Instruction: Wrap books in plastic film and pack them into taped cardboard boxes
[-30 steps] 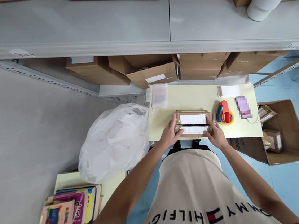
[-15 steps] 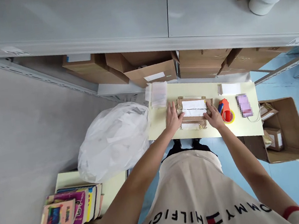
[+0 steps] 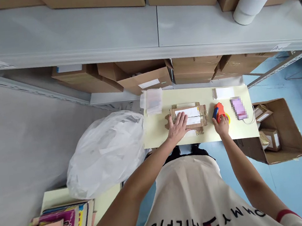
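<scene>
A small cardboard box [image 3: 203,121] with two white flaps or labels and a dark seam between them lies on the pale yellow table [image 3: 157,134]. My left hand [image 3: 178,127] rests on its left part with the fingers stretched out flat. To the right of the box, my right hand [image 3: 221,126] has its fingers around the near part of an orange and blue tape dispenser [image 3: 219,108]. A yellow tape roll shows partly at the dispenser's side. More flattened cardboard sticks out from beneath the box.
A stack of white slips [image 3: 224,92] and a phone [image 3: 239,108] lie at the table's right. Clear plastic sleeves [image 3: 153,101] are at the back left. A large white plastic bag [image 3: 106,151] stands left, an open carton [image 3: 293,128] with parcels right. Shelves [image 3: 88,32] hold cartons behind.
My right hand has left the box's right end and moved right onto the tape dispenser. My left hand has slid from the box's left edge onto its top. The view has shifted slightly.
</scene>
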Tool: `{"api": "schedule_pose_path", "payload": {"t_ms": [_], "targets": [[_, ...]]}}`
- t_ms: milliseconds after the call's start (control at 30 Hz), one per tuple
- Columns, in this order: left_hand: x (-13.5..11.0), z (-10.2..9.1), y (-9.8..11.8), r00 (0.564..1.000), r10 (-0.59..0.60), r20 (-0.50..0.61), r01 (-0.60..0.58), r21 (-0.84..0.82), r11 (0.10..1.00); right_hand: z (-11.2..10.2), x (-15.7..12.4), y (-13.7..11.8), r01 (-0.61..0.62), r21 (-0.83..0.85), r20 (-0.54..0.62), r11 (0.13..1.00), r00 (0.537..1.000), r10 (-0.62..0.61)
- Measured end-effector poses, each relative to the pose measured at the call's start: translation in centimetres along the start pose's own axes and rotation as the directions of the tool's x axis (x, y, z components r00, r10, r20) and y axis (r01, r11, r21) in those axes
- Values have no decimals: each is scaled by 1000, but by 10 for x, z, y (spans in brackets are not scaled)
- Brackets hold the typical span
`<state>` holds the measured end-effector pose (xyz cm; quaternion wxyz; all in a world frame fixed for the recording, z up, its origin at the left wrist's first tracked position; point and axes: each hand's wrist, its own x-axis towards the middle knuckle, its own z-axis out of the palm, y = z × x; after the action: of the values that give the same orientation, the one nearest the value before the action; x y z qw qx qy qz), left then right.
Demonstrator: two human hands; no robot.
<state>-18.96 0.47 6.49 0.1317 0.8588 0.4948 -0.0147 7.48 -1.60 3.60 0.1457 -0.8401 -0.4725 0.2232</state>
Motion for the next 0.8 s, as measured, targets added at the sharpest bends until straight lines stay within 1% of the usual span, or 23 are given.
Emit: {"api": "schedule_pose_path", "payload": {"t_ms": [67, 133, 167, 233, 300, 367, 433, 467, 500, 533, 600, 667, 700, 733, 800], "targets": [[-4, 0, 2, 1000, -1, 14, 0, 5, 1000, 1, 10, 0, -105, -61, 87, 993, 990, 110], [-9, 1, 3, 1000, 14, 24, -14, 4, 1000, 2, 17, -4, -167, -70, 127, 983, 976, 175], [-11, 1, 3, 999, 24, 26, -24, 4, 1000, 1, 18, -6, -182, -56, 124, 982, 974, 187], [-16, 2, 3, 999, 41, 28, -41, 4, 999, -9, 16, -8, -168, -12, 101, 986, 981, 168], [-22, 4, 2, 998, 56, 22, -56, 2, 998, -28, 11, -8, -118, 45, 75, 992, 991, 115], [-25, 7, 1, 997, 77, 6, -77, -3, 997, -52, 3, -12, -7, 195, 18, 981, 1000, 4], [-28, 9, -1, 995, 98, -22, -98, -9, 995, -74, -4, -23, 141, 386, -58, 912, 990, -129], [-29, 9, -1, 994, 107, -35, -108, -11, 994, -82, -7, -32, 206, 464, -81, 862, 978, -190], [-30, 10, -2, 992, 115, -47, -116, -14, 993, -88, -9, -42, 249, 519, -77, 818, 966, -245], [-31, 10, -2, 991, 122, -56, -123, -16, 992, -90, -12, -54, 269, 547, -38, 793, 954, -298], [-33, 10, -2, 989, 133, -70, -135, -25, 991, -88, -15, -77, 259, 575, 109, 776, 916, -387], [-35, 9, -3, 987, 141, -81, -145, -49, 988, -81, -17, -93, 216, 567, 282, 795, 856, -434], [-37, 7, -3, 986, 144, -89, -150, -69, 986, -77, -18, -98, 197, 552, 344, 810, 831, -437], [-38, 5, -4, 984, 149, -100, -159, -98, 982, -74, -18, -100, 183, 536, 383, 824, 817, -431], [-40, -1, -5, 980, 148, -135, -173, -199, 965, -70, -17, -99, 176, 514, 407, 839, 811, -420]]}}
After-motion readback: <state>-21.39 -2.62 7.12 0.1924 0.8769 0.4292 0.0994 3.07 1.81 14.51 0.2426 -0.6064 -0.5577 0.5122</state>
